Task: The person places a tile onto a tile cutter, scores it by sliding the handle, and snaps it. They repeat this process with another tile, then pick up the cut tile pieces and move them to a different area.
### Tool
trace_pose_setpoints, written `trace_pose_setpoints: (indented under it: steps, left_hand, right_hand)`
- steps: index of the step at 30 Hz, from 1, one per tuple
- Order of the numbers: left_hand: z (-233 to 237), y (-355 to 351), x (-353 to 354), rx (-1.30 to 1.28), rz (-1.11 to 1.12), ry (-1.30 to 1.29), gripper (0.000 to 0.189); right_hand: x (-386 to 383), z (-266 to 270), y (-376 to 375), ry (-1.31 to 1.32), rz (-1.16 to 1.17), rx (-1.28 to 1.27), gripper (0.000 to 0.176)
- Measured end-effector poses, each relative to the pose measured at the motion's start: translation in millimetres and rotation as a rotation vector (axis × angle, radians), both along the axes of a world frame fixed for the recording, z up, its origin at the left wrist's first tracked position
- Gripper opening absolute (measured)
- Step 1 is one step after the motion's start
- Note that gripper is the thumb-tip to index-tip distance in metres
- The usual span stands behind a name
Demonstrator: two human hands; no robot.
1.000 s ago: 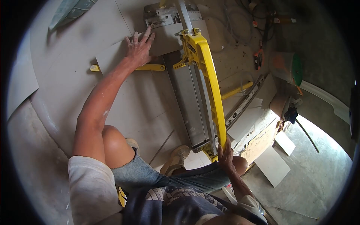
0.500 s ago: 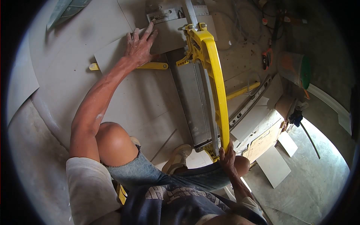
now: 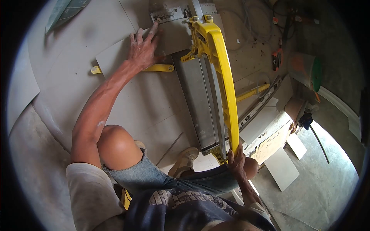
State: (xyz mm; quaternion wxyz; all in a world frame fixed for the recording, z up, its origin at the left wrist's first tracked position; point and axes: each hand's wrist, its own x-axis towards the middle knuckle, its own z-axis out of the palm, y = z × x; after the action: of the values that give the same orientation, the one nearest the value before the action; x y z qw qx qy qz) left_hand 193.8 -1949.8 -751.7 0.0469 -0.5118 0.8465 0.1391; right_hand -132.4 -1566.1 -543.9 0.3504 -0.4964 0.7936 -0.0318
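A manual tile cutter with a dark metal bed (image 3: 192, 96) stands on the floor in front of me. Its long yellow handle (image 3: 227, 88) runs towards my body, and my right hand (image 3: 237, 159) is wrapped round the near end. Across the far part of the bed lies a grey tile (image 3: 173, 36), close to the cutter's marked metal fence (image 3: 167, 15). My left hand (image 3: 142, 50) rests flat on this tile with fingers spread, to the left of the yellow cutting head (image 3: 200, 36). A yellow side arm (image 3: 160, 67) sticks out beneath the tile.
To the right are a long metal level-like bar (image 3: 260, 104), tile pieces (image 3: 281, 169), a bucket (image 3: 302, 69) and an orange-handled tool (image 3: 276, 59). Cables lie at the far right. A large tile (image 3: 23, 81) is at the left edge.
The near end of the yellow handle and my right hand have shifted slightly to the right in view. My left hand stays in place on the tile.
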Motion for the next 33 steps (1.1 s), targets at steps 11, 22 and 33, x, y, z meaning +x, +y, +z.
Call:
trace_pose_setpoints:
  steps: [11,22,33]
  left_hand:
    - [0,-6,3,0.03,0.017,0.088,0.097]
    - [5,-20,2,0.026,-0.012,0.051,0.099]
    - [22,-12,-4,0.015,0.037,0.059,0.096]
  right_hand:
    - [21,6,-73,-0.02,-0.042,-0.01,0.054]
    - [26,-20,-114,0.023,0.054,-0.17,0.05]
    - [48,69,-150,0.027,-0.049,0.03,0.052]
